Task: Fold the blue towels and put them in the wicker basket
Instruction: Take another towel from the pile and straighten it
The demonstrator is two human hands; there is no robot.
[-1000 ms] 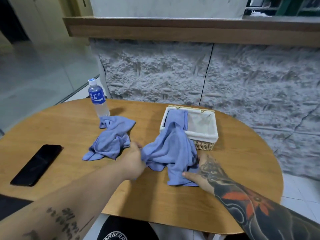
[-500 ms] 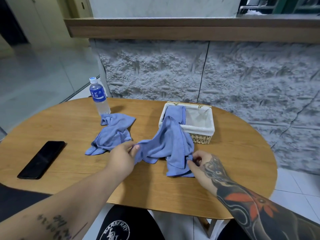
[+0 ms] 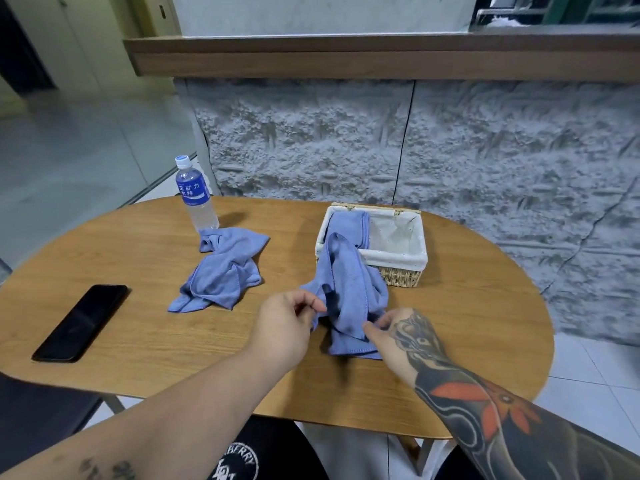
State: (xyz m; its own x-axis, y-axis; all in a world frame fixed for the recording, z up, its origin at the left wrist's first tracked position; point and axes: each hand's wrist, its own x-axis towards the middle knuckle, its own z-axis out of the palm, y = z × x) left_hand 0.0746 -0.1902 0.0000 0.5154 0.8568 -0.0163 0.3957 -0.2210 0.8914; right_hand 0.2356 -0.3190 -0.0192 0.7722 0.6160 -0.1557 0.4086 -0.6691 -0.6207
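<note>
Head view: one folded towel (image 3: 348, 227) already stands in the left side of the wicker basket (image 3: 400, 277). A crumpled towel (image 3: 349, 299) lies on the table (image 3: 138, 341) just in front, its top leaning against the basket's front corner. The left hand (image 3: 287, 323) pinches its left edge, and the right hand (image 3: 405, 337) appears to pinch its lower right edge. Another loose towel (image 3: 221, 271) waits beside the bottle (image 3: 195, 199). By this showing, one towel is done and two remain.

Bare table (image 3: 467, 323) lies clear to the right of the basket (image 3: 401, 275), whose right half is open from above. A towel (image 3: 346, 282) drapes over its near-left rim, and a bottle (image 3: 195, 199) stands far left.
</note>
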